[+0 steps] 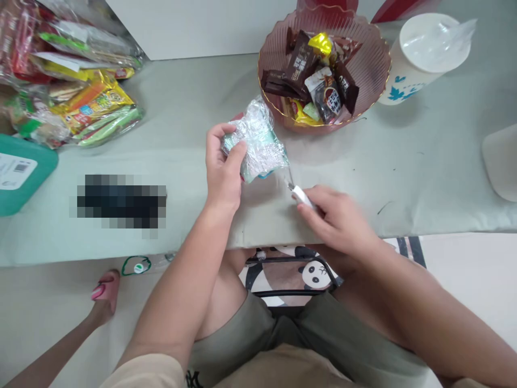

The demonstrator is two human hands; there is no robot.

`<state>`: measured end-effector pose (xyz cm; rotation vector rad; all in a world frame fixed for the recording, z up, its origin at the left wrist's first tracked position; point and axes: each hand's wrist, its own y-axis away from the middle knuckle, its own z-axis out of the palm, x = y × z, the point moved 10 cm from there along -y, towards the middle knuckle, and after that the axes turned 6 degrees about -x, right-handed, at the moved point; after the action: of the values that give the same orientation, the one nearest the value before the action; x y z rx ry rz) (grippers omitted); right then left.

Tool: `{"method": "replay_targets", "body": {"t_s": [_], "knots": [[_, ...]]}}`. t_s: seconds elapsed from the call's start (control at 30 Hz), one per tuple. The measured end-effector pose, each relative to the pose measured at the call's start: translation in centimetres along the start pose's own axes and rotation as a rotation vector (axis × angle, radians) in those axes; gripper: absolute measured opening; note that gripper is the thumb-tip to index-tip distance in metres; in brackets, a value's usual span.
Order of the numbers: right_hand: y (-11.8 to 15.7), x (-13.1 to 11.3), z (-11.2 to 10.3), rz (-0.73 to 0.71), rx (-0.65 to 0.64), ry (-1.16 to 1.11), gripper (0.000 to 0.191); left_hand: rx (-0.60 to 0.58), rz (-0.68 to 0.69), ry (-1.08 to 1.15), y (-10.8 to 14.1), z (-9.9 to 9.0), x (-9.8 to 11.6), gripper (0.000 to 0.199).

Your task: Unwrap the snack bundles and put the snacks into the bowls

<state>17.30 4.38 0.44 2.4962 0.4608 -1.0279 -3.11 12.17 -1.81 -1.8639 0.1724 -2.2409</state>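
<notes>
Containers first: pink ribbed bowl (pixel 374 56) with a wavy gold rim at the back of the worktop (pixel 189 102), holding a loose heap of small snack packs: dark brown packets (pixel 301 62), a shiny gold wrapper (pixel 321 44) on top, a black-and-white packet (pixel 325 97) at the front, and a yellow pack (pixel 298 110) low down by the near wall. White paper cup (pixel 407 81) with blue leaf print just right of the bowl; crumpled clear plastic (pixel 442 40) inside, poking out over the rim. Green container (pixel 40 172) with a white label cut off at left edge, contents not readable. Pale container (pixel 503 161) at right edge, also cropped, inside not visible. Snack bags (pixel 81 91) piled back left. Wrapped packet (pixel 260 143) is up in the left hand (pixel 224 167), in front of the bowl and slightly left: squarish, wrinkled glossy clear film, pale teal below, bits of red and blue at the edges. Left hand pinches its left side, thumb on top. Right hand (pixel 339 215) is closed round a white-handled cutter (pixel 302 196), tip near the packet's lower right corner; blurred, can't tell if touching.
</notes>
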Motion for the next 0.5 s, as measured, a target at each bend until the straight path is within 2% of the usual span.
{"method": "replay_targets", "body": {"t_s": [0.1,0.2,0.27,0.37,0.43,0.5], "knots": [[0.0,2.1,-2.9,0.022,0.178,0.243,0.03,-0.072,-0.006,-0.009,-0.1,0.4,-0.2,0.05],[-0.2,4.6,-4.3,0.085,0.247,0.342,0.034,-0.211,0.005,-0.034,0.0,1.7,-0.7,0.071],[0.0,5.3,-5.1,0.1,0.307,0.357,0.038,-0.298,0.001,-0.062,0.3,2.5,-1.2,0.086],[0.7,4.0,-6.5,-0.001,0.462,0.323,0.027,-0.434,-0.034,-0.092,1.0,4.1,-1.7,0.101],[1.4,2.0,-6.9,-0.156,0.546,0.292,0.021,-0.538,-0.078,-0.092,1.8,5.4,-1.6,0.104],[1.9,0.2,-6.7,-0.312,0.568,0.275,0.023,-0.65,-0.13,-0.08,2.7,6.6,-1.3,0.103]]}}
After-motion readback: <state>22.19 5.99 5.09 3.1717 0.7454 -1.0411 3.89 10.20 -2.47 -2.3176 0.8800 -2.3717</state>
